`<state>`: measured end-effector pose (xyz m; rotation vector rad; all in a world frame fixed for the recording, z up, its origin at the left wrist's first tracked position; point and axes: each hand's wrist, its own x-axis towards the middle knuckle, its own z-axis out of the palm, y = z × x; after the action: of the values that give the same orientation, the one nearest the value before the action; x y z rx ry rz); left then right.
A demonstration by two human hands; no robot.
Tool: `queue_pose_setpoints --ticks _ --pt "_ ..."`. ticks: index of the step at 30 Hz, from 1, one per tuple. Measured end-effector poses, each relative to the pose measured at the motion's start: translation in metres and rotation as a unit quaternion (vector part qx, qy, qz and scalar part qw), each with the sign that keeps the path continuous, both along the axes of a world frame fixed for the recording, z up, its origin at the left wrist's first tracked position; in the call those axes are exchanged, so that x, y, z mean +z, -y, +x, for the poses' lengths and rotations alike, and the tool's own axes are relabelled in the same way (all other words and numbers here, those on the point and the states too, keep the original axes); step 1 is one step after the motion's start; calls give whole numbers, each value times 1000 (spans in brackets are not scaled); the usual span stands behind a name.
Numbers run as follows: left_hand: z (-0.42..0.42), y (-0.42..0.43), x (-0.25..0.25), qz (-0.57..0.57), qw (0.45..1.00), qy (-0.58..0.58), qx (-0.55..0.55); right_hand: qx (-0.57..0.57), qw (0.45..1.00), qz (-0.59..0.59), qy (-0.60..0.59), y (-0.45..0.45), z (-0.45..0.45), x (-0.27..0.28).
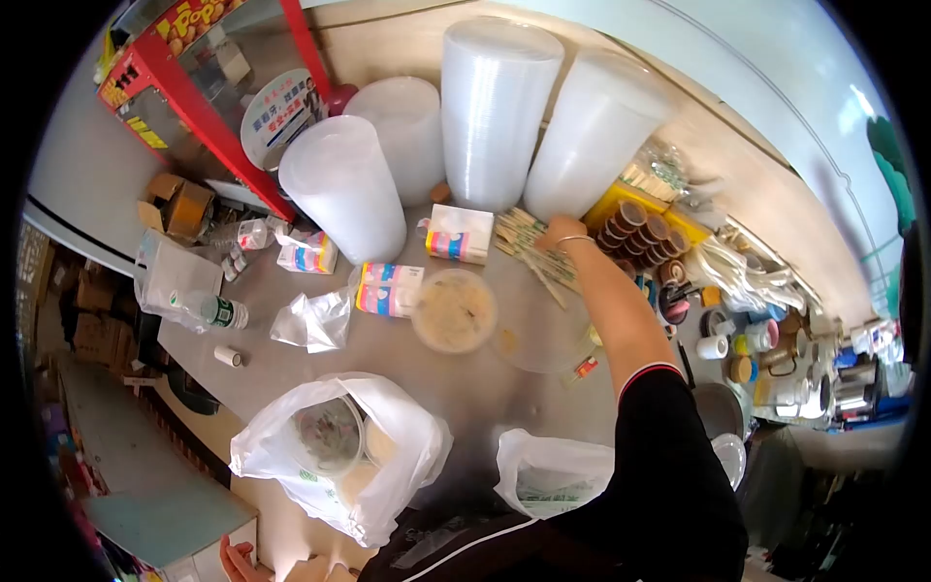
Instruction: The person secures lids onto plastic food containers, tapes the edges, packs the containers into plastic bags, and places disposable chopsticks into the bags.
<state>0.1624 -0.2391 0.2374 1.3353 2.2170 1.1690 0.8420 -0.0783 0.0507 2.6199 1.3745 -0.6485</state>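
My right hand (562,233), with a bracelet at the wrist, reaches to the back of the table. Its bent fingers are closed on paper-wrapped chopsticks (524,238) in a loose pile; the fingertips are partly hidden. Left of the forearm lies a large clear lid (545,325). Beside it stands a round, lidded tub of food (454,310). A small red packet (586,367) lies near the forearm. Two tissue packs (460,233) (390,290) are close to the tub. My left hand does not show.
Tall stacks of plastic containers (499,116) line the wall. Brown cups (635,228) and jars (742,369) stand at the right. In front are a white bag with tubs (407,441) and another bag (558,466). A bottle (221,311) lies left. Bare skin shows at bottom left, owner unclear.
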Motion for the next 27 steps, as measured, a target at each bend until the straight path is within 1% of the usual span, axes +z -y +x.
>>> queue_pose_setpoints --ticks 4,5,7,10,11,14,17,20,23,26,27 --pt "-9 -2 -20 -14 999 23 -25 31 998 -48 3 2 -4 1" --pt "-21 -3 -32 -7 998 54 -41 36 998 -59 -1 3 -5 1" --pt "-44 -1 -52 11 991 116 -70 33 999 14 -3 11 2 -12" --pt "-33 -1 -44 -1 994 72 -85 53 988 143 1 27 5 -16" --pt "-32 -2 -45 -2 994 82 -79 62 980 189 4 31 5 -14" --pt "-25 -7 -43 6 993 102 -68 50 965 255 -18 34 13 -1" --pt "-5 -13 -36 33 991 105 -71 -5 936 327 -132 37 19 12" --pt "10 -16 -24 53 989 119 -77 -29 926 365 -93 45 12 33" --pt "15 -13 -15 74 986 119 -91 66 961 267 -28 53 6 60" --pt "17 -8 -12 77 986 103 -105 85 976 200 13 48 -4 34" --pt "15 -5 -14 72 987 100 -106 73 980 183 29 45 -10 24"
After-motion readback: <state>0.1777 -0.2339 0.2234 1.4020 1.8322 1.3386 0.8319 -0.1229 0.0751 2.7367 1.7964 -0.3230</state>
